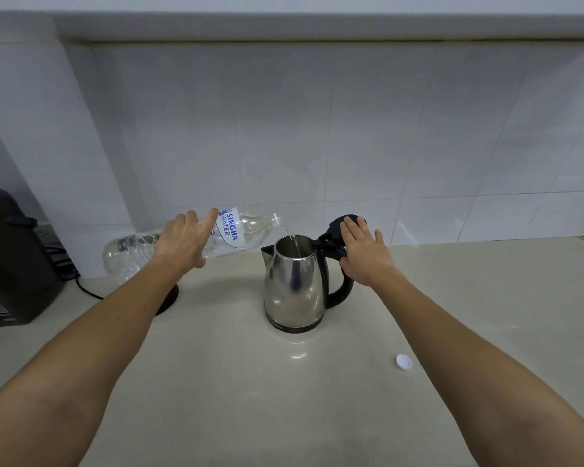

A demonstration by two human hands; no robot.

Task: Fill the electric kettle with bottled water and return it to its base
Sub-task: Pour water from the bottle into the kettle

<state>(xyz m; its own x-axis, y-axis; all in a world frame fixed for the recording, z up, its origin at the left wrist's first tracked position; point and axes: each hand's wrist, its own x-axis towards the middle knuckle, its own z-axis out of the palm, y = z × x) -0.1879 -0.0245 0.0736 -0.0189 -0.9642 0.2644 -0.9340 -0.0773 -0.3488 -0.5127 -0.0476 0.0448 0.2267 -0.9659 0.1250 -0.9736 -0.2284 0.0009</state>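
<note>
A steel electric kettle point(294, 284) with a black handle stands on the beige counter, off its base, its black lid point(341, 227) tipped up and back. My left hand point(182, 239) grips a clear plastic water bottle point(230, 230), tilted with its neck over the kettle's mouth. A thin stream of water point(295, 244) falls from it into the kettle. My right hand point(364, 252) rests on the raised lid and the handle top, fingers spread flat. The dark round base point(169, 298) lies on the counter under my left forearm, mostly hidden.
A white bottle cap point(404, 362) lies on the counter point(284, 382) at the right front. A black appliance point(11, 261) stands at the far left, with a wall socket and a black cord point(88, 290) behind it. A white tiled wall backs the counter.
</note>
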